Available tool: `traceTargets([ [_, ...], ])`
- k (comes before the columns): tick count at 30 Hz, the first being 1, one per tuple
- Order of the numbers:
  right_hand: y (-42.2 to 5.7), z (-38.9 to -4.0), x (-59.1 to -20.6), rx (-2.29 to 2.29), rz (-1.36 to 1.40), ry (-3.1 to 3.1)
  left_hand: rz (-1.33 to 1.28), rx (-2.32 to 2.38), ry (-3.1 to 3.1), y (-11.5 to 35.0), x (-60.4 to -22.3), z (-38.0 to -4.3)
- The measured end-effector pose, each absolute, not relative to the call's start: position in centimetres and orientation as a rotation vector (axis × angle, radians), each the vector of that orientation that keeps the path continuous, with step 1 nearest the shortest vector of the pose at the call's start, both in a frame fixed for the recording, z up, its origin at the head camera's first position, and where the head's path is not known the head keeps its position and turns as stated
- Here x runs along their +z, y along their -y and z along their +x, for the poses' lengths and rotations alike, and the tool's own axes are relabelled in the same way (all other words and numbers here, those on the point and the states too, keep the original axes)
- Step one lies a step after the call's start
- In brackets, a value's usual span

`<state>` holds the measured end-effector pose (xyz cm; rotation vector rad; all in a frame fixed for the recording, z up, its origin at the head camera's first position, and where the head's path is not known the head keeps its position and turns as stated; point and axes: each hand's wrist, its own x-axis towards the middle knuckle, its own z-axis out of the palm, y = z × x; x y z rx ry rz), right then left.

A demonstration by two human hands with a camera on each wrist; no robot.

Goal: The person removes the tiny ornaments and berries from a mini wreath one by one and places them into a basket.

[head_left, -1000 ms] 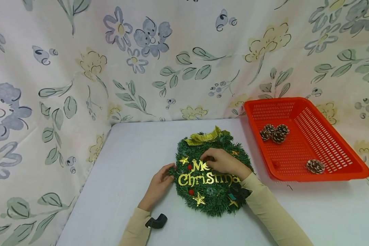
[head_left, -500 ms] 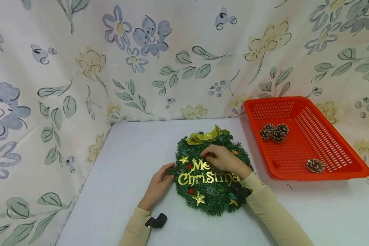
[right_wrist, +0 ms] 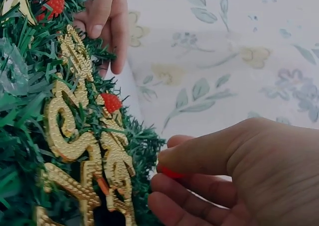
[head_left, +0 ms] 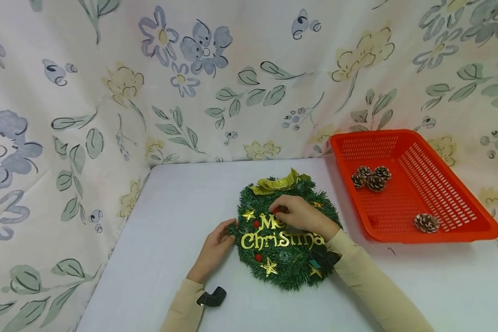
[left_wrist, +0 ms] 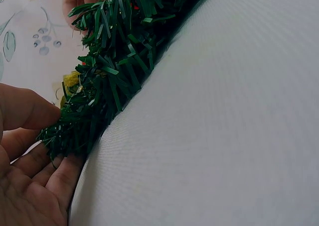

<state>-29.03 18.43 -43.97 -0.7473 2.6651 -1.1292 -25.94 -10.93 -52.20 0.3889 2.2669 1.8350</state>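
A green tinsel wreath (head_left: 288,274) lies on the white table, bearing gold "Merry Christmas" lettering (head_left: 260,241), partly covered by my right hand. Gold stars (head_left: 269,267), red berries (head_left: 258,258) and a gold ribbon bow (head_left: 275,185) decorate it. My left hand (head_left: 216,246) holds the wreath's left edge; in the left wrist view the thumb (left_wrist: 30,109) is on top and fingers reach beneath. Over the upper middle, my right hand (head_left: 303,216) pinches a small red berry (right_wrist: 172,173) between thumb and fingers, close to the tinsel. The fingers mostly hide this berry.
To the right stands a red perforated basket (head_left: 402,238). Several pine cones (head_left: 376,183) cluster at its left side, and a single pine cone (head_left: 426,223) lies near its front. A floral curtain (head_left: 240,83) hangs behind and left of the table.
My right hand has shifted slightly up over the wreath, and the red berry in its fingers has come into sight. My left hand keeps its hold on the edge.
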Motion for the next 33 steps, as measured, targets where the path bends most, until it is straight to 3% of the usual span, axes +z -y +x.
traceTargets([
  [33,-19.8,-29.4,-41.3,-1.092,-0.775,-2.695,0.386,1.840,-2.279,10.8,-52.2,-25.9],
])
